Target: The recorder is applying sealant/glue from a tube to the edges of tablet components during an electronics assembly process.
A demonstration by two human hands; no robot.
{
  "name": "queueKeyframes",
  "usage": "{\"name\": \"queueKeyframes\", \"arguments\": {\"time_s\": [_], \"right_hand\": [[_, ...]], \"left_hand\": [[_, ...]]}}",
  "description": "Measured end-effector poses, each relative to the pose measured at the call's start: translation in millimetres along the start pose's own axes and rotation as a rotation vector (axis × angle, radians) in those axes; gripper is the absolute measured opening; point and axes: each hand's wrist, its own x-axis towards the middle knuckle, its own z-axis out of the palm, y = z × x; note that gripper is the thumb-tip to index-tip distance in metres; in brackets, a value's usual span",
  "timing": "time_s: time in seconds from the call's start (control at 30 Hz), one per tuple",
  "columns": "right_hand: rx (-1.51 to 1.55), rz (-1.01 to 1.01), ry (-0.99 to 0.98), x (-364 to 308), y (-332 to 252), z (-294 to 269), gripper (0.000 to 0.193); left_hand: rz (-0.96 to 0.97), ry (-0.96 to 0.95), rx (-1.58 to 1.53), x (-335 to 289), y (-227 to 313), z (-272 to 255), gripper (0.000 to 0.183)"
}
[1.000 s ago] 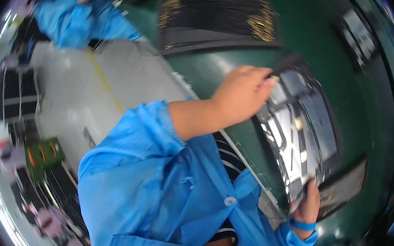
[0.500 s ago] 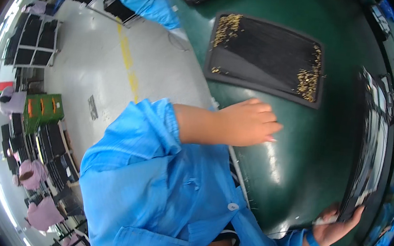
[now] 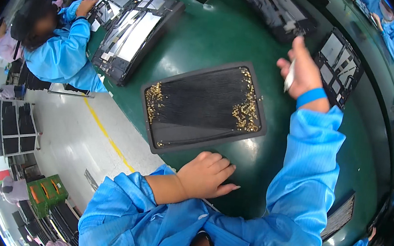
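My left hand (image 3: 207, 174) lies on the near edge of the green table (image 3: 268, 178), fingers stretched out and thumb apart, holding nothing. Just beyond it sits a dark grey tray (image 3: 191, 134) with a bundle of thin black cables (image 3: 200, 94) whose small gold ends gather at both sides. To the right of the tray, my right hand (image 3: 305, 74) is raised with a slim white pointed tool (image 3: 289, 76) in its grip. Its fingertips reach the near corner of a black device panel (image 3: 278, 11) at the far side; whether they touch it cannot be made out.
Another black panel with silver parts (image 3: 340, 66) lies right of my right hand. At the far left a co-worker (image 3: 56, 46) handles a large panel (image 3: 134, 30). A mesh-like dark piece (image 3: 340, 217) rests at the lower right. Green crates (image 3: 48, 194) stand on the floor.
My view has swung toward the right and far side. My right hand has gone from a panel at the lower right to the far panel, with the white tool. The left hand stays near the tray.
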Motion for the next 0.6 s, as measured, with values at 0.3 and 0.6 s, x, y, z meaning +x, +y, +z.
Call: {"name": "queueKeyframes", "arguments": {"time_s": [0.3,0.6], "right_hand": [[0.617,0.041,0.295,-15.7,3.3,-87.2,0.033],[0.837,-0.073,0.467,24.2,-9.9,-96.9,0.036]], "left_hand": [[-0.003,-0.023,-0.028,0.8,2.3,-2.7,0.040],[0.028,0.001,-0.032,8.5,3.1,-0.9,0.044]]}}
